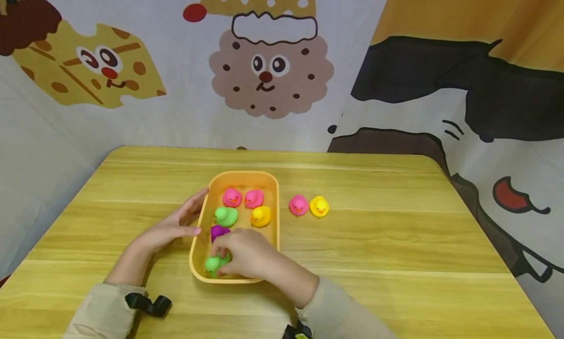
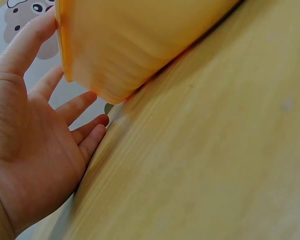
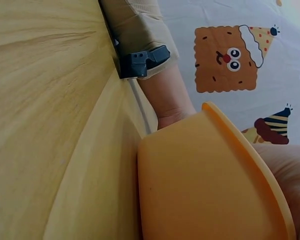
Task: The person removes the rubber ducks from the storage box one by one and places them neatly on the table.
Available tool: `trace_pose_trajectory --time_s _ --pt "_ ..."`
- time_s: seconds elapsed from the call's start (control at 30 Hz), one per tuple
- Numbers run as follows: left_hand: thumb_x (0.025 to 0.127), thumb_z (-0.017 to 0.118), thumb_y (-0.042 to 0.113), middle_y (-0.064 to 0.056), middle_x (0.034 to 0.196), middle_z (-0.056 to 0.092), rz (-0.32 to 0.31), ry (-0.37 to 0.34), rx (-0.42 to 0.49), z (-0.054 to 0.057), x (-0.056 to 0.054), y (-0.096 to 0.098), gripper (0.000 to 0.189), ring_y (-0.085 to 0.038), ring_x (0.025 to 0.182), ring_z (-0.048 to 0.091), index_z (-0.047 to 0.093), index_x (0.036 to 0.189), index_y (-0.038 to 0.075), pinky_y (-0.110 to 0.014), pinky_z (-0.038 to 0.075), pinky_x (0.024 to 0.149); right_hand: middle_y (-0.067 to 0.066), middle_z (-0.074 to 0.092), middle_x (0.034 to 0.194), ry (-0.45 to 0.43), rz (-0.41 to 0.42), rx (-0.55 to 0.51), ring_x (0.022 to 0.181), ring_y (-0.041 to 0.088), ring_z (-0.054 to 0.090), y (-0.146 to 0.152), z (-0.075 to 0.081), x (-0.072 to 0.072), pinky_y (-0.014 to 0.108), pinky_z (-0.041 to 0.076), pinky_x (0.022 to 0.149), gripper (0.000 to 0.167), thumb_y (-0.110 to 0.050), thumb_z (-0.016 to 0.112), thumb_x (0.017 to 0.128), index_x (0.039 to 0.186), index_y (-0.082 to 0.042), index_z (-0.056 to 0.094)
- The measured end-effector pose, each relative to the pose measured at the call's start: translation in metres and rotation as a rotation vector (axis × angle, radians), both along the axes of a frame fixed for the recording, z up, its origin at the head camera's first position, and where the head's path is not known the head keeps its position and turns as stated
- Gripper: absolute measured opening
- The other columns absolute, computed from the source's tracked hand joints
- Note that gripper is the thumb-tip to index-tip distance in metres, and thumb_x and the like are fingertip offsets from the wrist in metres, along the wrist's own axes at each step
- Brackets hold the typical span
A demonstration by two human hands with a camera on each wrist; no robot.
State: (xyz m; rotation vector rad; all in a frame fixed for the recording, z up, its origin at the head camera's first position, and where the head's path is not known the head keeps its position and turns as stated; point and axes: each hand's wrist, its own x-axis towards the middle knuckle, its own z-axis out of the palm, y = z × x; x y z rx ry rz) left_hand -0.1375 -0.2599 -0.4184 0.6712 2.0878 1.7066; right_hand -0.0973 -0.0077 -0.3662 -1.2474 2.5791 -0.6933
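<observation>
An orange plastic tray holds several small rubber ducks. My right hand reaches over its near end, with thumb and fingers pinching a green rubber duck, partly hidden by the fingers. Just beyond those fingers lies a purple duck, half covered by the hand. Farther up are another green duck, a yellow duck, a pink duck and a second pink duck. Against the tray's left wall my left hand rests with extended fingers; in the left wrist view, its fingers are spread beside the wall.
On the wooden table, right of the tray, a pink duck and a yellow duck stand side by side. A cartoon-printed curtain hangs behind the table's far edge. Black camera mounts sit on both sleeves.
</observation>
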Motion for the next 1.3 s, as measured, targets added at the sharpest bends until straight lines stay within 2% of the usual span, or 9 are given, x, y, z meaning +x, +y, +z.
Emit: trace_pose_trajectory --time_s 0.13,0.37,0.6,0.83,1.0,1.3 --pt "0.092 0.061 0.01 -0.02 0.155 0.014 0.005 -0.015 0.008 0.0005 0.0001 -0.0001 0.083 -0.042 0.137 0.018 0.009 0.155 0.025 -0.047 0.03 0.1 -0.019 0.058 0.078 0.008 -0.016 0.007 0.073 -0.005 0.05 -0.004 -0.0023 -0.0003 0.013 0.039 0.068 0.024 -0.031 0.085 0.073 0.089 -0.024 0.069" --pt "0.092 0.061 0.011 -0.02 0.156 0.012 0.0 -0.021 0.014 0.0011 -0.0002 0.0002 0.083 -0.041 0.138 0.016 0.009 0.155 0.026 -0.048 0.028 0.101 -0.018 0.056 0.079 -0.036 -0.016 -0.013 0.075 -0.002 0.05 -0.0071 -0.0025 -0.0006 0.013 0.04 0.07 0.021 -0.023 0.083 0.075 0.088 -0.022 0.067" --pt "0.092 0.06 0.01 -0.02 0.156 0.012 -0.005 -0.022 0.025 -0.0001 -0.0015 -0.0005 0.082 -0.041 0.138 0.016 0.009 0.155 0.026 -0.036 0.032 0.1 -0.016 0.057 0.08 -0.065 0.011 -0.049 0.076 -0.002 0.051 -0.0078 -0.0036 -0.0014 0.011 0.04 0.072 0.022 -0.018 0.083 0.075 0.09 -0.019 0.067" --pt "0.092 0.06 0.009 -0.02 0.156 0.013 0.0 -0.021 0.017 0.0013 -0.0006 -0.0002 0.083 -0.041 0.138 0.016 0.009 0.155 0.026 -0.041 0.031 0.1 -0.015 0.059 0.08 -0.048 0.03 -0.055 0.076 -0.003 0.052 -0.0094 -0.0053 -0.0017 0.011 0.04 0.072 0.021 -0.019 0.083 0.075 0.091 -0.018 0.069" --pt "0.092 0.06 0.009 -0.02 0.156 0.012 0.0 -0.021 0.019 0.001 0.0 -0.0002 0.082 -0.041 0.138 0.016 0.009 0.155 0.026 -0.038 0.031 0.1 -0.015 0.06 0.081 -0.031 0.046 -0.06 0.075 -0.002 0.051 -0.0089 -0.0064 -0.0021 0.01 0.039 0.071 0.019 -0.017 0.081 0.077 0.092 -0.017 0.071" --pt "0.092 0.061 0.011 -0.02 0.156 0.012 0.0 -0.021 0.028 0.0003 0.0006 0.001 0.083 -0.042 0.138 0.016 0.01 0.155 0.025 -0.043 0.032 0.1 -0.016 0.061 0.083 -0.004 0.079 -0.14 0.077 -0.004 0.051 -0.0022 -0.0043 -0.0015 0.009 0.039 0.072 0.021 -0.015 0.081 0.074 0.092 -0.016 0.072"
